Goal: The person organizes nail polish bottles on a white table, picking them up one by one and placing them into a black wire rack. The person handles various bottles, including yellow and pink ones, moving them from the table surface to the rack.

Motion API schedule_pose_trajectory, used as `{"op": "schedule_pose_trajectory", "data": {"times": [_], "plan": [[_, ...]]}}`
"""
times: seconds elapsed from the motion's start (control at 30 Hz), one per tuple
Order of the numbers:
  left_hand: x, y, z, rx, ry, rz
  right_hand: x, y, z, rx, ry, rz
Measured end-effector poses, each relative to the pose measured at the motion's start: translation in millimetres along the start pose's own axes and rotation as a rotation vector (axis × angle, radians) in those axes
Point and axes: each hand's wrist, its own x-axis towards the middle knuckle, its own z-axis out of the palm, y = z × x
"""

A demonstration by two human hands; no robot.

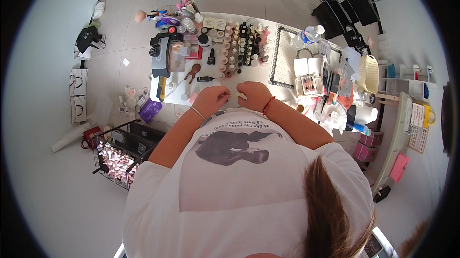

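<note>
Over the white printed T-shirt (239,162), both hands (233,97) sit close together at the near edge of the white tabletop (282,61), the left hand (211,99) and right hand (254,95) pinching a tiny pale piece (238,95) too small to identify, so the work looks mid-way, with the rows of small nail-polish bottles (242,47) standing untouched farther off.

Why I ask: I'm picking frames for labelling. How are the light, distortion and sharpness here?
Head view: even, bright light with faint shadows; strong fisheye bend, black rim, table edges curved; centre fairly sharp, but the left hand and right hand are small, and whatever they pinch is too tiny to tell; the bottles show no strong glare.
</note>
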Motion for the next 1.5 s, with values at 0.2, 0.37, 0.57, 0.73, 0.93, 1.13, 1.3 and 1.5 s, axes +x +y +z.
{"op": "schedule_pose_trajectory", "data": {"times": [0.2, 0.37, 0.57, 0.73, 0.93, 1.13, 1.3, 1.5], "plan": [[25.9, -2.3, 6.3, 0.306, 0.184, 0.191, -14.2, 11.4, -0.1, -0.123, 0.031, 0.126], [68.9, -0.1, 16.2, 0.691, 0.251, 0.355, -20.9, 18.5, -6.4, -0.229, -0.075, 0.373], [91.9, -14.3, 34.4, 0.908, 0.098, 0.352, -37.8, 28.5, -3.2, -0.198, 0.042, 0.424], [90.2, -22.0, 35.3, 0.867, 0.113, 0.412, -46.6, 31.1, -9.1, -0.221, 0.077, 0.409], [69.4, -10.8, 19.3, 0.732, 0.239, 0.471, -30.4, 38.1, -17.5, -0.302, 0.081, 0.311], [46.2, -6.7, 8.8, 0.679, 0.141, 0.446, 12.1, 30.7, -20.1, -0.336, 0.026, 0.252], [34.7, -9.6, 9.5, 0.645, 0.167, 0.413, 41.6, 29.1, -10.4, -0.410, -0.041, 0.210], [28.0, -13.5, 7.3, 0.619, 0.177, 0.388, 51.9, 33.3, -2.0, -0.439, -0.046, 0.217]]}}
